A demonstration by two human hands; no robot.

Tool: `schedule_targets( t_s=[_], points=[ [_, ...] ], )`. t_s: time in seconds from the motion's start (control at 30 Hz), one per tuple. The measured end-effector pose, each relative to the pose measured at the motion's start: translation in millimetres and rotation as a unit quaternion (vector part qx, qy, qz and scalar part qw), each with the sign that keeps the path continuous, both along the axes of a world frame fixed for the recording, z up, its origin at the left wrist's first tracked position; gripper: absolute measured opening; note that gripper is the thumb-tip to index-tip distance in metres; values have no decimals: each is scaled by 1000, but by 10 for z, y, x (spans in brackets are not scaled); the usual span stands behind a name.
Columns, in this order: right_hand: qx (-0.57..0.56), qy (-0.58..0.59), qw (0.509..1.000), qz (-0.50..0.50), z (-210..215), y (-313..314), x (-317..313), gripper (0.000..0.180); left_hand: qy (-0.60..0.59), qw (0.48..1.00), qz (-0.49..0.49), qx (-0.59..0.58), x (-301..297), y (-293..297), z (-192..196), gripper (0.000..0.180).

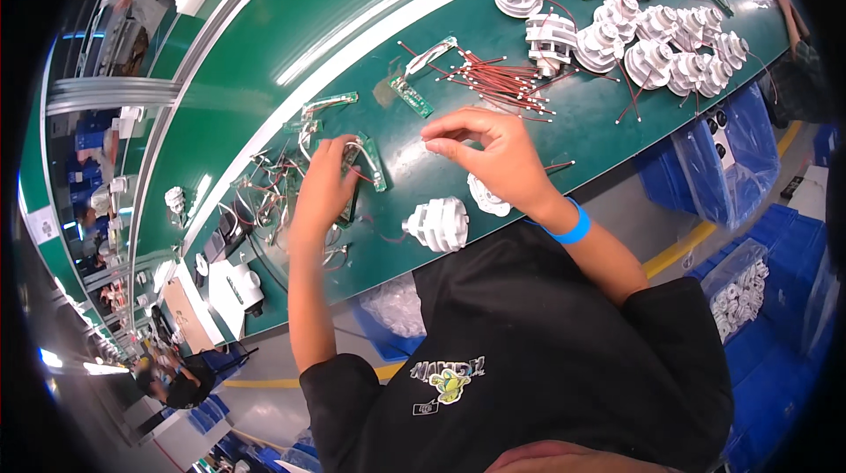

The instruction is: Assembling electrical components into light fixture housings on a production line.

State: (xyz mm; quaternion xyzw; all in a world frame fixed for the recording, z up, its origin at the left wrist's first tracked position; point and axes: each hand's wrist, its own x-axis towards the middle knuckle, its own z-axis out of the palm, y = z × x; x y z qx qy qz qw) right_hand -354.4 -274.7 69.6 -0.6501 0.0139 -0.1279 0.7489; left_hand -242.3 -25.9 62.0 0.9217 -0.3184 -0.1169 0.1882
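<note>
left hand (324, 181) gripping circuit board (370, 163), right hand (493, 156) pinching

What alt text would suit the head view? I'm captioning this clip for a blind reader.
A person at a green workbench holds a narrow green circuit board with the left hand, while the right hand, fingertips pinched, hovers over a white ribbed plastic part. Another white part lies nearby; loose red wires and stacked white parts sit further along.
</note>
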Motion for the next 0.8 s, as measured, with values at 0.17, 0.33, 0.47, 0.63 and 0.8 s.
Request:
schedule_targets(
  t_s=[0.17, 0.33, 0.47, 0.63, 0.8],
  points=[
    [33, 52, 998, 5, -6, -53, -38, 17, 57, 995, 85, -7, 92, -14, -143, 47],
    [81, 74, 994, 31, -61, -62, 2, 24, -26, 998, 23, -49, 146, 46, -261, 45],
    [58, 24, 998, 0, -80, -21, 13, 18, 315, 875, 185, -316, 101, 2, -103, 39],
    [-144, -53, 987, -58, 30, -25, 23, 17, 416, 777, 169, -440, -85, -75, 6, 58],
    [-329, -216, 916, -71, 134, -18, 127, 22, 408, 749, 148, -500, -267, -349, 93, 54]
  ],
)
